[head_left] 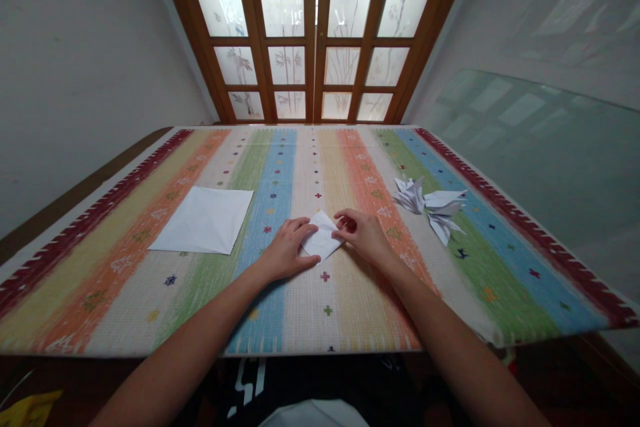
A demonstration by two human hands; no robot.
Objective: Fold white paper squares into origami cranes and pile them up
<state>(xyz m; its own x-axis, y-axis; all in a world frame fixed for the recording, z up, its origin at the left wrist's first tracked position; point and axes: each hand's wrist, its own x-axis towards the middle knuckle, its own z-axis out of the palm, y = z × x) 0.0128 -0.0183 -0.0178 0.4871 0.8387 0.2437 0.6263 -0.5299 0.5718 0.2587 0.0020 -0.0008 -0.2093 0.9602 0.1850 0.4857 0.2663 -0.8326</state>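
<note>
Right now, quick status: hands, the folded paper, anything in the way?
Left hand and right hand on the folded white paper. Loose square sheet left, paper figures right, neither touching.

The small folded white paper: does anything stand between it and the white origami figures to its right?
Yes: the right hand, touching the small folded white paper, lies between it and the white origami figures. Nothing else visible does.

Folded paper birds (429, 207) and a white paper square (203, 220) lie on a striped tablecloth (300, 320) before glazed wooden doors (283, 67).
</note>
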